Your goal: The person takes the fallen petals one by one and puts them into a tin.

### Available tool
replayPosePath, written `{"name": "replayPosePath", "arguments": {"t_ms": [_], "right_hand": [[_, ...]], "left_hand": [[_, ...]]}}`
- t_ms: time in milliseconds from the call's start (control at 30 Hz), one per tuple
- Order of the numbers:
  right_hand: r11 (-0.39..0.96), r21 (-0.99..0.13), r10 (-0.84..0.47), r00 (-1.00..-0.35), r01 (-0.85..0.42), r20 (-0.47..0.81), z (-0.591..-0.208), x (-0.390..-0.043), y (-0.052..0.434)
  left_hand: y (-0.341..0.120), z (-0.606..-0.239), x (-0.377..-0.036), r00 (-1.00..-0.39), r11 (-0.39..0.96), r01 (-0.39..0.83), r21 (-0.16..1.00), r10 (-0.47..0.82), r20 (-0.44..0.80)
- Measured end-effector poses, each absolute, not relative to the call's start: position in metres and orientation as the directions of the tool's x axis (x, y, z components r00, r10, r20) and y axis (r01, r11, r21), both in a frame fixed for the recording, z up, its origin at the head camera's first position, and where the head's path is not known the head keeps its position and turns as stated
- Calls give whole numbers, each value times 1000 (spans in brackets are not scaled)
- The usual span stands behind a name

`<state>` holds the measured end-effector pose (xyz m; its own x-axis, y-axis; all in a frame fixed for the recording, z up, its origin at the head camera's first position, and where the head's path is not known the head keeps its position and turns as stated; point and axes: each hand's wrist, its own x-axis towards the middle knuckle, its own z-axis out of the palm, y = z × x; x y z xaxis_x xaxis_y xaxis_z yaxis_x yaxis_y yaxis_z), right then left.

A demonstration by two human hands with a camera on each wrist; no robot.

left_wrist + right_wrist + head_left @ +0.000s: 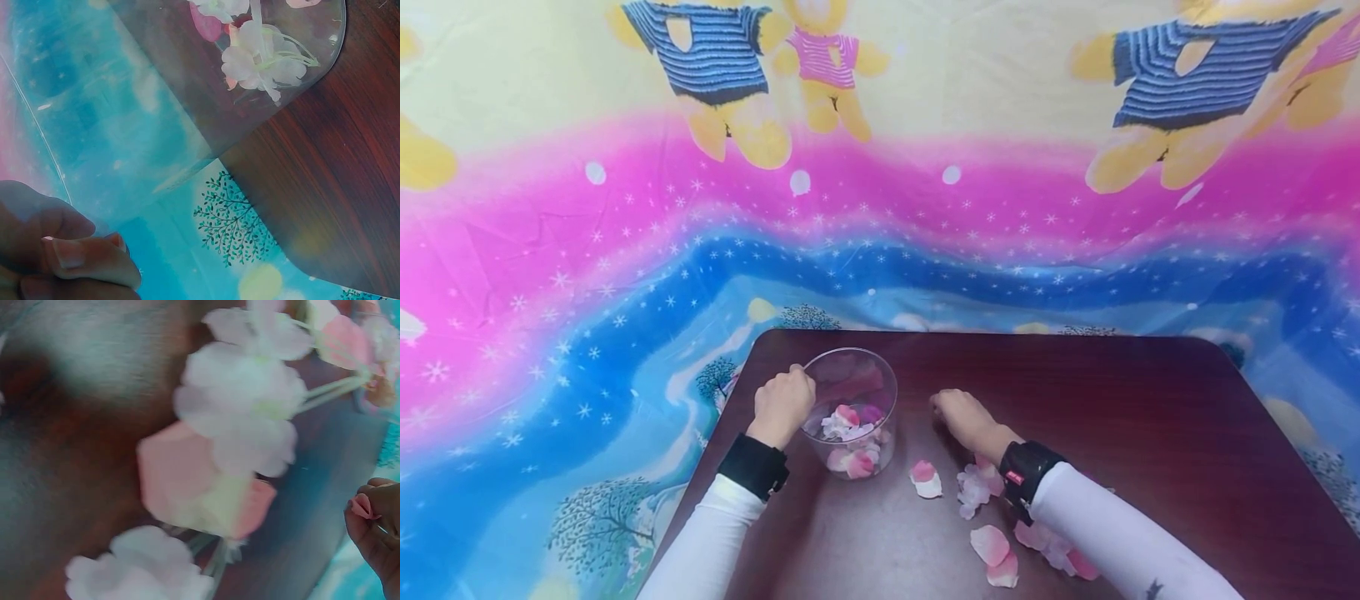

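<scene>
A clear round bowl (889,390) stands on the dark wooden table (1112,400), with pink and white petals (850,417) inside. My left hand (782,404) grips the bowl's left rim. The left wrist view shows its curled fingers (78,256) against the clear wall (156,94), with white blossoms (256,59) behind it. To the right of the bowl, my right hand (958,415) rests on the table with its fingers curled down. Loose white blossoms (973,492) lie under its wrist. In the right wrist view the fingertips (375,515) are at the edge, and any hold is unclear.
Loose petals lie in front of the bowl (925,480) and nearer me (991,546). A blurred white blossom cluster (244,406) and pink petal (178,469) fill the right wrist view. A bright printed cloth (625,292) surrounds the table.
</scene>
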<state>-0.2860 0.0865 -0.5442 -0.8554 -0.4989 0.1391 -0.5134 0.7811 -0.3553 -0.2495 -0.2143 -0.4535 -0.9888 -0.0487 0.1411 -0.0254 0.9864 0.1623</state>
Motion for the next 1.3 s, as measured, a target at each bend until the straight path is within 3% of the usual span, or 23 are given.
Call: {"name": "replayPosePath", "arguments": {"t_ms": [767, 1300], "right_hand": [[627, -377, -551, -730, -682, 405, -452, -276, 77], [540, -317, -586, -619, -779, 522, -397, -252, 46]], "left_hand": [[-215, -456, -248, -987, 987, -6, 160, -32, 160], [-216, -456, -248, -987, 987, -10, 160, -35, 157]]}}
